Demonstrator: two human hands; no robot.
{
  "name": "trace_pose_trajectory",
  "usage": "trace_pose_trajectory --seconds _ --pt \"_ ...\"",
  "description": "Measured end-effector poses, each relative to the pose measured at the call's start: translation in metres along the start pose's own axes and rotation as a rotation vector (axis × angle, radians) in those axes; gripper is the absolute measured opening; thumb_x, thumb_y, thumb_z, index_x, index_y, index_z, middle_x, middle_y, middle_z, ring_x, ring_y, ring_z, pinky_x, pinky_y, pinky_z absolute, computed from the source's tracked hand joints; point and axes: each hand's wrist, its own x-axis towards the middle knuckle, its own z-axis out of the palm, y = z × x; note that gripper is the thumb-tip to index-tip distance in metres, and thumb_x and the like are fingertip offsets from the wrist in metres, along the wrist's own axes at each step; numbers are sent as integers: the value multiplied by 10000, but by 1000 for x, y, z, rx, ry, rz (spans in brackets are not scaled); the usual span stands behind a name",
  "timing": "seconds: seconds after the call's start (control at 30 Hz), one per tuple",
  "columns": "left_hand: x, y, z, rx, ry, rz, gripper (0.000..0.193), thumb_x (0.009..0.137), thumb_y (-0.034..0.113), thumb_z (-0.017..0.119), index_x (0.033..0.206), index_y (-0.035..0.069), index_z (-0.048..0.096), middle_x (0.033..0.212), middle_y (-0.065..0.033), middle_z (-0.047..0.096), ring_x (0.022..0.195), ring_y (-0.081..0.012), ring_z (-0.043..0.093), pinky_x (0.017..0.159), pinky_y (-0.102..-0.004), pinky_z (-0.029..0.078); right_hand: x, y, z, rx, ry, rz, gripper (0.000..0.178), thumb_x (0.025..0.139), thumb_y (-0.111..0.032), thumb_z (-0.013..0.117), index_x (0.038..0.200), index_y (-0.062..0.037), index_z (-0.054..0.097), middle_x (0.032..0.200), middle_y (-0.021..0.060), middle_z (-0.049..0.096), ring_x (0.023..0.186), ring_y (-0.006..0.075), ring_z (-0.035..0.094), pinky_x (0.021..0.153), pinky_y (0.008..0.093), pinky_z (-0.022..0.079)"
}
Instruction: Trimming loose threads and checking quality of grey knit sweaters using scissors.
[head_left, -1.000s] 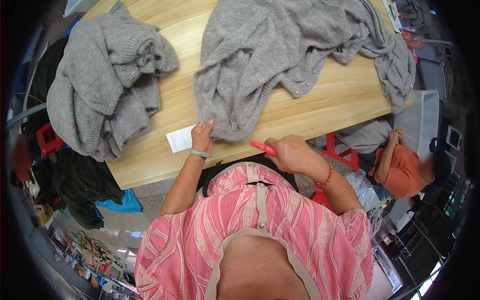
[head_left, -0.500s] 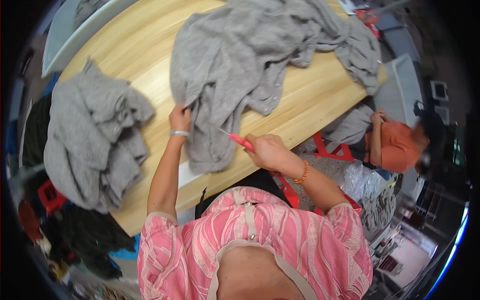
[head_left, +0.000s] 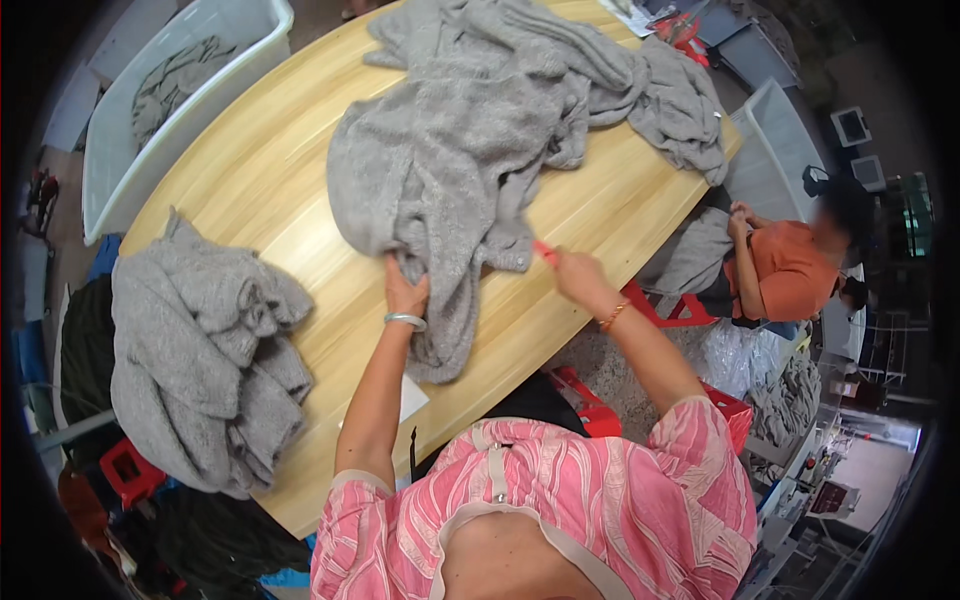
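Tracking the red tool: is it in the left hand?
No, the right hand holds the red tool, while the left hand touches the gray sweater.

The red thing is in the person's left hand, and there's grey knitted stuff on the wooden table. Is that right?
Not quite: the head view shows the red thing in the person's right hand, not the left. The rest is right: grey knitted stuff does lie on the wooden table.
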Motion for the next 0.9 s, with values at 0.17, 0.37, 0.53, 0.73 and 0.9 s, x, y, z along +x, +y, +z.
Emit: trace_pose_trajectory --seconds 0.17,0.37,0.53,0.73,0.9 --pt "-11 70 31 135 -208 266 738 721 176 678 1369 -7 378 1258 -256 484 1197 -410 426 1029 -458 314 21 -44 -10 129 -188 -561 187 902 -238 501 991 -115 610 734 150 646 718 356 637 634 466 489" --pt "-27 208 -4 315 -98 539 661 657 61 685 1283 15 480 1124 -190 548 1076 -385 479 955 -478 354 16 -2 -50 411 -49 -605 293 758 -124 630 1046 -90 586 873 157 611 846 356 599 721 435 491" --pt "2 269 30 344 -218 771 571 677 36 689 1229 56 543 1075 -154 578 1048 -340 523 944 -497 377 27 52 -103 618 296 -458 326 728 -81 622 1048 -63 562 898 180 594 827 395 580 710 443 492" --pt "48 293 122 198 -311 859 537 728 93 700 1242 88 543 1196 -151 549 1114 -332 509 973 -491 367 87 173 -207 582 384 -40 412 815 -183 594 1178 11 563 1208 196 574 1144 344 525 981 431 392" --pt "118 267 219 286 -538 788 656 726 157 718 1326 104 458 1342 -178 431 1241 -364 396 1016 -496 310 201 434 -338 -380 1013 -259 323 790 -120 550 1052 66 585 1009 237 631 959 427 566 863 436 444"
